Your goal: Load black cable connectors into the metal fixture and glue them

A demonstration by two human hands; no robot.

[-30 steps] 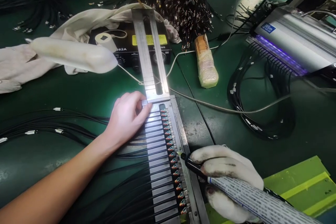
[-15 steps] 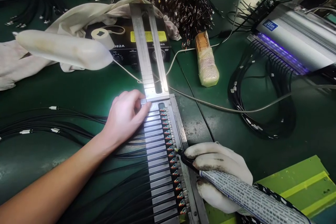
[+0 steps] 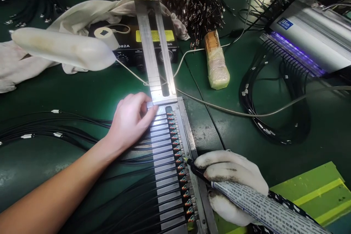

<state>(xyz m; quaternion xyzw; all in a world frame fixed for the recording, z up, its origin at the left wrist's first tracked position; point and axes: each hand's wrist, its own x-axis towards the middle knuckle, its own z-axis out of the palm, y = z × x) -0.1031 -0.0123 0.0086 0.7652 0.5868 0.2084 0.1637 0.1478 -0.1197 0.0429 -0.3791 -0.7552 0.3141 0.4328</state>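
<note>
While black cables (image 3: 79, 131) cross it, the metal fixture (image 3: 187, 131) lies between the hands (image 3: 130, 117)

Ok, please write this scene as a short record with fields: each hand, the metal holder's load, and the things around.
Left hand: bare, touching the far end of the metal holder
Right hand: in white glove, gripping a pen-like tool
Tool tip: at the row of plugs; contact unclear
Holder load: black cables side by side, trailing left
Farther back: black box, white cloth
Right side: silver machine with purple light
</note>
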